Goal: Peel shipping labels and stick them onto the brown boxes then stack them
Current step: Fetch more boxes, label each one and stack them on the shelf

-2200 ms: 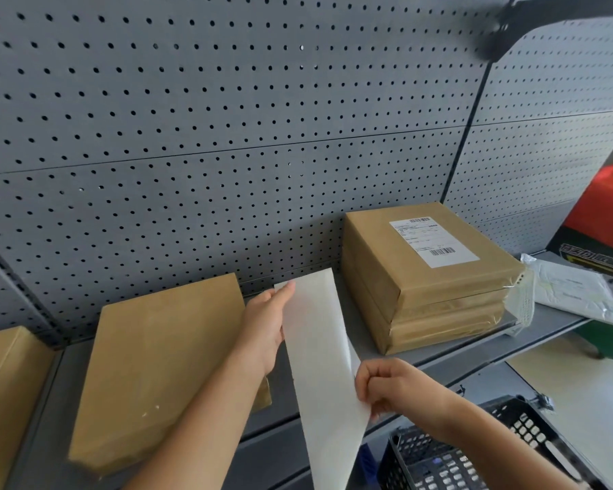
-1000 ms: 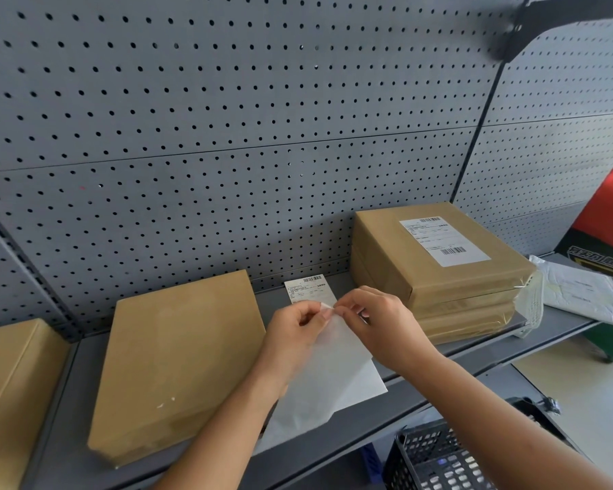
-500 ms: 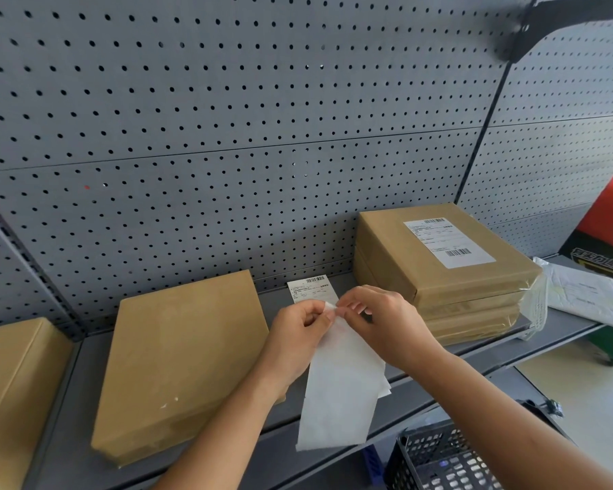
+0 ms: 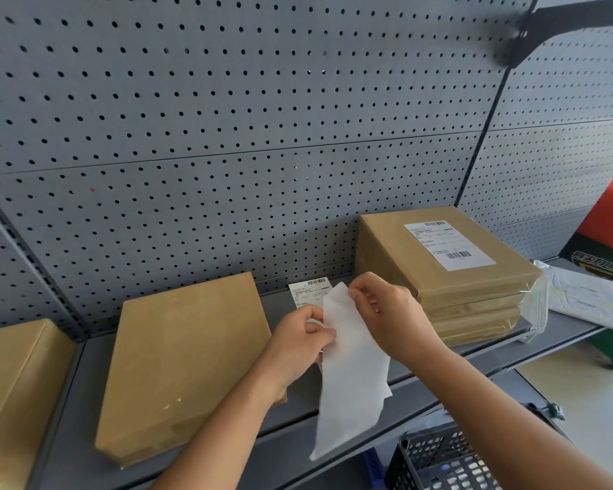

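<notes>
Both hands, left and right, pinch a white label sheet above the grey shelf.

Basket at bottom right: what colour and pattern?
Black basket, perforated grid of holes; head view shows it.

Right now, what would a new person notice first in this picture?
First, the left hand and right hand at the centre, pulling a printed label from its white backing strip. Next, the stack of brown boxes at the right, labelled on top, and the bare brown box at the left.
</notes>
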Demonstrator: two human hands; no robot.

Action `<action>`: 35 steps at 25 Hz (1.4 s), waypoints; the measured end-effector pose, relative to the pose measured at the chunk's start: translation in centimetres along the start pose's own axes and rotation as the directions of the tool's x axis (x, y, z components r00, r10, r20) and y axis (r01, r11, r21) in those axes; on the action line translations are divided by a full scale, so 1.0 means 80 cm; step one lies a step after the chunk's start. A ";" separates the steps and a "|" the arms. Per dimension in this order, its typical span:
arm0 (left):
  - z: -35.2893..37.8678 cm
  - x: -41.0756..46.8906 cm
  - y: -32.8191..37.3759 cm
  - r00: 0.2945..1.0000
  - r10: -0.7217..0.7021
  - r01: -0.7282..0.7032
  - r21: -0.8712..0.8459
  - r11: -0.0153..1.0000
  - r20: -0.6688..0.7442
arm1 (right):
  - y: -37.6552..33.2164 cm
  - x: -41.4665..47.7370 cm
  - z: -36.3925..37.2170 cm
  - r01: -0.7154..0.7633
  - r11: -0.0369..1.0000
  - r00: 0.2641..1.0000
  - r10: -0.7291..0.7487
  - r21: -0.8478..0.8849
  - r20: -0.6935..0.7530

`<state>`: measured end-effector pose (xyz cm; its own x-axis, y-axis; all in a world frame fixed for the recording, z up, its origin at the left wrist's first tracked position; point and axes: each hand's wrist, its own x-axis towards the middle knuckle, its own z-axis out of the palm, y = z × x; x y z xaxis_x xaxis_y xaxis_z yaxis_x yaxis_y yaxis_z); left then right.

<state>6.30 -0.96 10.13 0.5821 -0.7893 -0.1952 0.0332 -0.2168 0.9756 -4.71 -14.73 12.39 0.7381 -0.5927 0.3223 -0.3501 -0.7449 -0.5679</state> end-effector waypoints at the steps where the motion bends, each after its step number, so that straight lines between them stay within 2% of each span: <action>1: 0.001 -0.001 0.004 0.999 -0.027 0.028 -0.066 0.997 0.020 | -0.003 -0.002 -0.002 0.016 1.000 1.000 -0.016 0.017 0.005; 3: 0.002 0.001 0.010 0.999 -0.034 0.039 -0.150 0.988 0.038 | -0.009 -0.007 -0.004 0.068 0.997 0.997 -0.069 0.043 0.021; 7: 0.007 0.005 0.017 0.999 0.042 -0.043 -0.146 0.988 -0.013 | -0.010 -0.011 -0.007 0.113 0.990 0.993 -0.116 0.090 0.030; 10: 0.010 0.007 0.016 0.996 0.069 -0.079 -0.174 0.982 -0.064 | -0.001 -0.014 -0.014 0.072 0.987 0.993 -0.085 0.142 0.087; 15: 0.010 0.010 0.012 0.993 0.094 -0.106 -0.168 0.980 -0.078 | 0.022 -0.016 -0.019 -0.017 0.996 0.993 0.007 0.091 0.115; 20: 0.010 0.010 0.009 0.990 0.114 -0.124 -0.144 0.982 -0.082 | 0.018 -0.006 -0.025 -0.205 0.928 0.971 0.153 0.312 0.183; 23: 0.007 0.010 0.004 0.990 0.119 -0.123 -0.045 0.991 -0.079 | 0.013 -0.001 -0.029 -0.257 0.887 0.966 0.224 0.383 0.130; 29: 0.005 0.004 -0.005 1.000 -0.021 0.019 0.089 0.996 0.021 | -0.002 0.007 -0.039 -0.142 0.949 0.986 0.161 0.283 -0.045; 33: 0.001 0.003 0.015 0.994 -0.048 0.064 -0.167 0.984 0.103 | -0.015 0.001 -0.041 -0.009 0.988 0.998 0.019 0.155 -0.064; 35: 0.002 0.006 0.024 0.999 -0.028 0.035 -0.211 0.977 0.035 | -0.018 -0.003 -0.040 0.039 0.984 0.999 -0.034 0.175 -0.035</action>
<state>6.52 -1.82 11.87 0.5520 -0.8026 -0.2261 0.2239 -0.1185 0.9674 -6.23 -14.47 15.57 0.7289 -0.5776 0.3675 -0.2144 -0.7024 -0.6787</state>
